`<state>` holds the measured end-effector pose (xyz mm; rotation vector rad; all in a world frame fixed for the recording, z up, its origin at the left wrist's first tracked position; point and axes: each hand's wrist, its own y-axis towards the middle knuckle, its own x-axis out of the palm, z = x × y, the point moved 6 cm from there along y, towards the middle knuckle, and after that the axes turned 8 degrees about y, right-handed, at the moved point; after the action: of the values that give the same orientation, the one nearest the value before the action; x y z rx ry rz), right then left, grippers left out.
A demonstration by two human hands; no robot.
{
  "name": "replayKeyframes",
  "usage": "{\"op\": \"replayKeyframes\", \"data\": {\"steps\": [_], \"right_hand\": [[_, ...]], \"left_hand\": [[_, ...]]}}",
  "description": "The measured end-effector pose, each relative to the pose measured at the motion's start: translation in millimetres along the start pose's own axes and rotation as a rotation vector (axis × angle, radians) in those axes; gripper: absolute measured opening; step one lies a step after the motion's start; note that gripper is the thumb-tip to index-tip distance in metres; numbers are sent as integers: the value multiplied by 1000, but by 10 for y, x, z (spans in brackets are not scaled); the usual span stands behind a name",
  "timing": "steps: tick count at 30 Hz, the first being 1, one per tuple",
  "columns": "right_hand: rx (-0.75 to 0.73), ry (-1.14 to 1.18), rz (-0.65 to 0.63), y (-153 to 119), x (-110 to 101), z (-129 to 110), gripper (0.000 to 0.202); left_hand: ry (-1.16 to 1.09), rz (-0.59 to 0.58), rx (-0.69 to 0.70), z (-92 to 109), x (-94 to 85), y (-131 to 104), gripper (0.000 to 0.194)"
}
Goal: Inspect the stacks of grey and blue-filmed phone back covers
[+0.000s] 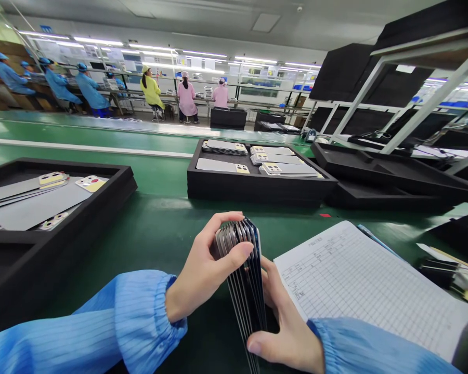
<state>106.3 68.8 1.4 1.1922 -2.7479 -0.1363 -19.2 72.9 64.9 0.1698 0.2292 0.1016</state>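
Between my hands a stack of thin phone panels [246, 291] stands on edge above the green tabletop. Their silvery rims show fanned slightly apart, several in number. My left hand [214, 265] is closed over the upper end, thumb on the near side and fingers over the top. My right hand [286, 324] grips the lower right side, with its thumb across the edges and its fingers partly hidden behind the stack. The lower end of the stack runs out of the picture. Right of my right hand lies a printed grid sheet [366, 280].
A black foam tray [257, 189] ahead holds grey phone panels in piles. Another black tray [81, 218] at the left holds more loose panels. Empty-looking black trays [378, 171] are stacked at the right under a white frame. A pen [378, 239] lies beside the sheet. Co-workers sit far back.
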Motion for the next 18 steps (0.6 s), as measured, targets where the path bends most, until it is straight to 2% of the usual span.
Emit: {"op": "replayKeyframes", "data": {"steps": [11, 14, 18], "right_hand": [[1, -17, 5, -9, 9, 7, 91], [12, 26, -13, -2, 20, -4, 84], [71, 93, 7, 9, -8, 15, 73]], "left_hand": [[-44, -43, -19, -7, 16, -15, 39], [-77, -42, -28, -40, 24, 11, 30], [-259, 21, -132, -173, -4, 108, 27]]}}
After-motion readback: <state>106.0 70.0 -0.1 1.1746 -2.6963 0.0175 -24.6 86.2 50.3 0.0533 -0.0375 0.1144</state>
